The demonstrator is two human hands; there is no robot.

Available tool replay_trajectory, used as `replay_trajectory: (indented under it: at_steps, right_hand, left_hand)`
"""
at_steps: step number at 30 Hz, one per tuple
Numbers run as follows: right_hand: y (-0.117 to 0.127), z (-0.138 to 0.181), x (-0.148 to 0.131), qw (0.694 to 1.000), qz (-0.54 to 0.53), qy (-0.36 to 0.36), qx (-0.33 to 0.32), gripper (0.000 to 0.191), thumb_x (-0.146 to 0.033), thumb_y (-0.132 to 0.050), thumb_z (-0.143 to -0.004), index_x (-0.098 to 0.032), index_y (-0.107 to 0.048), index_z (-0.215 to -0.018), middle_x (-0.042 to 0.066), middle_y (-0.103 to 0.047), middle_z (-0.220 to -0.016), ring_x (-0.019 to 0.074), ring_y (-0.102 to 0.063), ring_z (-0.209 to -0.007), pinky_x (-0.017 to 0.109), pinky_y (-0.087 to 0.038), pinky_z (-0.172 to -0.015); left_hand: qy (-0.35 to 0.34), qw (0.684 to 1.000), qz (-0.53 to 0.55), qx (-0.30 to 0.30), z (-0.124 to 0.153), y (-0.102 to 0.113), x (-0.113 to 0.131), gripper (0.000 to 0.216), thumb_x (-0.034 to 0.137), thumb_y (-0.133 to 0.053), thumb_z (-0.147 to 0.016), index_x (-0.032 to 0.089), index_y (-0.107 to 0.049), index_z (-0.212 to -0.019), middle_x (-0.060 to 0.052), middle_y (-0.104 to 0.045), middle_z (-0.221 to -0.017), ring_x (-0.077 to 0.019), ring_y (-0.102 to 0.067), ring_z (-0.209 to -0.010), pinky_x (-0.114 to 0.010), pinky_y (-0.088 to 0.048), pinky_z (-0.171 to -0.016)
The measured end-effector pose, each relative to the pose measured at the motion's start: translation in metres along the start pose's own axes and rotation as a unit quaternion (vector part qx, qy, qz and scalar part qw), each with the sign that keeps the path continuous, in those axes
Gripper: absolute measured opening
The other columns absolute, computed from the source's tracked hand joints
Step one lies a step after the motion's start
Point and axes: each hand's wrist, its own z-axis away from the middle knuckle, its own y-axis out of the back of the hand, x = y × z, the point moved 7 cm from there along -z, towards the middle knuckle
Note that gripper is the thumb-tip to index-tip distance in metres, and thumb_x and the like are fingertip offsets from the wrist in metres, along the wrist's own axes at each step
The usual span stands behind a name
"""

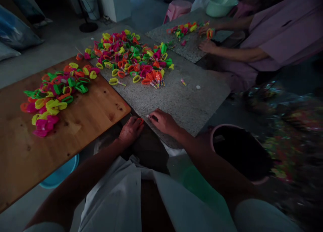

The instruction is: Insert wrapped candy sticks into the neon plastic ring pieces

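Note:
My left hand is curled at the near edge of the grey stone slab, its fingers closed on a small red plastic piece. My right hand rests on the slab beside it, pinching a thin small stick between thumb and fingers. A big heap of bright plastic rings in pink, yellow, green and orange lies at the slab's far end. A second heap of rings lies on the wooden board to my left.
Another person in a pink top sits at the far right, hands working on a small pile of rings on a second slab. A pink bucket stands by my right knee, a blue basin under the board, a green bowl far back.

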Motion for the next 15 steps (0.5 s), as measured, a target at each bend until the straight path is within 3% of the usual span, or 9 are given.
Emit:
replay_trajectory:
  at_steps: [6,11,15]
  right_hand:
    - [0.0,0.0,-0.003,0.999,-0.039,0.013,0.014,0.008,-0.024,-0.064,-0.105,-0.022,-0.07,-0.11,0.007,-0.073,-0.112,0.0199,-0.07,-0.101,0.031,-0.052,-0.09]
    - [-0.002,-0.002,-0.006,1.0,-0.015,0.021,-0.014,0.011,-0.025,-0.062,-0.106,-0.022,-0.07,-0.112,0.006,-0.074,-0.113,0.0191,-0.069,-0.1,0.029,-0.049,-0.087]
    - [-0.001,-0.008,-0.008,0.998,-0.005,0.047,-0.036,0.016,-0.025,-0.058,-0.109,-0.022,-0.07,-0.117,0.007,-0.073,-0.116,0.0195,-0.069,-0.106,0.029,-0.048,-0.091]
  left_hand:
    - [0.04,0.998,-0.029,0.036,-0.003,0.005,0.003,0.026,0.031,-0.054,-0.109,0.019,-0.07,-0.127,-0.013,-0.063,-0.12,-0.022,-0.066,-0.109,-0.034,-0.061,-0.097]
    - [0.084,0.989,-0.1,-0.067,-0.011,-0.013,0.001,0.027,0.037,-0.051,-0.111,0.021,-0.073,-0.116,-0.011,-0.064,-0.112,-0.0212,-0.067,-0.094,-0.03,-0.058,-0.079]
    - [0.105,0.982,-0.115,-0.105,-0.015,-0.011,0.005,0.031,0.038,-0.044,-0.113,0.024,-0.071,-0.12,-0.011,-0.063,-0.112,-0.0228,-0.067,-0.096,-0.03,-0.054,-0.073]
